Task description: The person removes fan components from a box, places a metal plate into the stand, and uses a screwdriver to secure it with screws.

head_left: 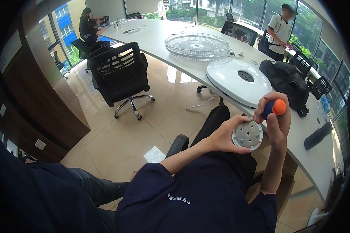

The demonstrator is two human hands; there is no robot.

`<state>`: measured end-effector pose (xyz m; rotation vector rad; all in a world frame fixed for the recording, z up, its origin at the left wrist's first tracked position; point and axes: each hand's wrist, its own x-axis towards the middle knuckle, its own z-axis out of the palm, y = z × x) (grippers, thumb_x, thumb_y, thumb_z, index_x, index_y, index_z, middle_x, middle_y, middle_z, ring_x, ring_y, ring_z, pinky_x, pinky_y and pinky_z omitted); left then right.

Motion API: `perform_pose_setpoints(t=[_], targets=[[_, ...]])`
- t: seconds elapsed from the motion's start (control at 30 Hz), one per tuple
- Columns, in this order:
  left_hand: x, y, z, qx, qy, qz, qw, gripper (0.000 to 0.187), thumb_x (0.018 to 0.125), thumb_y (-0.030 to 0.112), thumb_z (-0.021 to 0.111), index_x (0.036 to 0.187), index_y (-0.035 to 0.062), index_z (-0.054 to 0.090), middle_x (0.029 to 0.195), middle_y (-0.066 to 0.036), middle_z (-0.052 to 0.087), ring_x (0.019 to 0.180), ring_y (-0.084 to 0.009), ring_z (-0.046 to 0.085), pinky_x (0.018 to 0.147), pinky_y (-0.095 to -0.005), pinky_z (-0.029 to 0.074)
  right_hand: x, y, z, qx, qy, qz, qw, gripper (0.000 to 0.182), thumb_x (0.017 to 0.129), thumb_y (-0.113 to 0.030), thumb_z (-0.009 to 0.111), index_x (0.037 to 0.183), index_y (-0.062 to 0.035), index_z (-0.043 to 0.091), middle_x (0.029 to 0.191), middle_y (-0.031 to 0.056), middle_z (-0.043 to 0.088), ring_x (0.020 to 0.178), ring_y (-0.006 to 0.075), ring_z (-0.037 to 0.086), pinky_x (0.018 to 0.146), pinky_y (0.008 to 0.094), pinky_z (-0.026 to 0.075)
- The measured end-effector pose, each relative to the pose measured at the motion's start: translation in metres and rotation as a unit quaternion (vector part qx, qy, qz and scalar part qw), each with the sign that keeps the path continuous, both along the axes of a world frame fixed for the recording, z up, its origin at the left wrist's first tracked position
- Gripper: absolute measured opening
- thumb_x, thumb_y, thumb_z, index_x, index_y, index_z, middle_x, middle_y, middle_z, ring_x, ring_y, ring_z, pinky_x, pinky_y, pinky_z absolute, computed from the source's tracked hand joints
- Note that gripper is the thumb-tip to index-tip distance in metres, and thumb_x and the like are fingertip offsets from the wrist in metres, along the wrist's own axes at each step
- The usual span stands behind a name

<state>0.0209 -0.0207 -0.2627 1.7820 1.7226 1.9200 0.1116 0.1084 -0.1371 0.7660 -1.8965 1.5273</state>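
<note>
My left hand [223, 136] is closed around a round white part [247, 136] with a flat grey face that has several holes and studs. Gripped in my right hand [278, 118] is a screwdriver [275, 108] with a dark blue and orange handle. Its shaft points left, and the tip is at the upper rim of the round part. Both hands are above my lap, by the table's near edge. Just beyond them lies a glossy white fan base [237, 91] with a dark round centre.
On the long white table [151, 35] are a fan grille [179, 47], a black backpack [286, 81] and a dark bottle [318, 136]. A black office chair [118, 70] stands to the left. One person [279, 35] stands across the table; others are at the far left.
</note>
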Motion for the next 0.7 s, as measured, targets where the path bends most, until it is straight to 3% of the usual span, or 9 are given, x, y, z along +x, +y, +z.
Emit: perform_pose_setpoints(t=[0.3,0.47,0.7], targets=[[0.001,0.003,-0.004,-0.004,-0.009,-0.004,1.000,0.088,0.064,0.036,0.092,0.132,0.0026,0.045,0.120,-0.015,0.058,0.113,-0.0254,0.060,0.099,-0.0355,0.046,-0.009,0.001,0.003,-0.040,0.001,-0.083,0.996,0.036,0.097,-0.028,0.067,0.114,0.0008,0.054,0.093,0.0092,0.061,0.082,0.0162,0.063,0.074,0.0295,0.052],[0.001,0.003,-0.005,-0.006,-0.011,0.001,1.000,0.088,0.065,0.035,0.092,0.132,0.0023,0.045,0.120,-0.015,0.058,0.114,-0.0253,0.059,0.099,-0.0357,0.046,-0.008,0.004,-0.001,0.016,0.037,-0.178,0.983,0.036,0.097,-0.028,0.065,0.115,0.0007,0.053,0.092,0.0097,0.062,0.089,0.0168,0.063,0.082,0.0335,0.052],[-0.004,-0.001,-0.001,-0.003,-0.009,0.012,1.000,0.087,0.064,0.036,0.091,0.131,0.0014,0.047,0.121,-0.016,0.059,0.113,-0.0263,0.060,0.100,-0.0356,0.046,0.005,0.012,0.003,-0.014,0.044,-0.065,0.997,0.036,0.102,-0.031,0.057,0.119,-0.0007,0.047,0.096,0.0114,0.058,0.087,0.0188,0.062,0.079,0.0348,0.051]])
